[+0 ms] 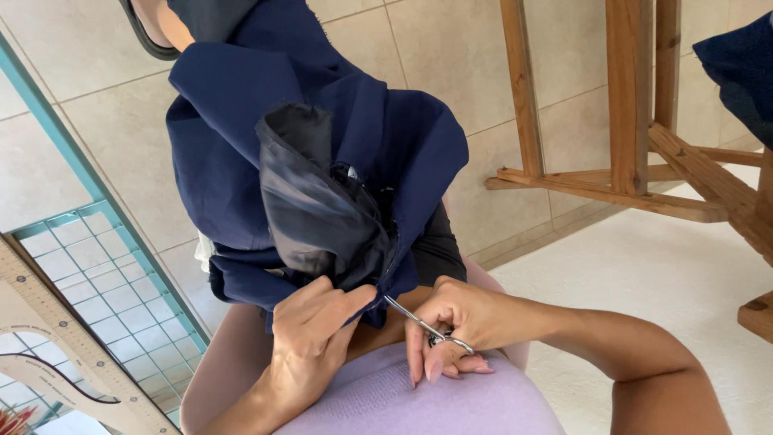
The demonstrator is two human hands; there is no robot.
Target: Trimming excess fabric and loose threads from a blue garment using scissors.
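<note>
Head view:
Left hand [310, 338]: pinches the navy garment [322, 153] at its hem, holding the seam taut over the lap.
Right hand [455, 326]: closed on small scissors [419, 322], blades pointing at the seam.
Nearby: wooden ruler [56, 322], worktop [105, 282].

Beige tiled floor [97, 121], wooden frame [628, 105] standing right.

Navy garment [241, 137]; black lining [318, 213]; lilac top [419, 403].
</note>
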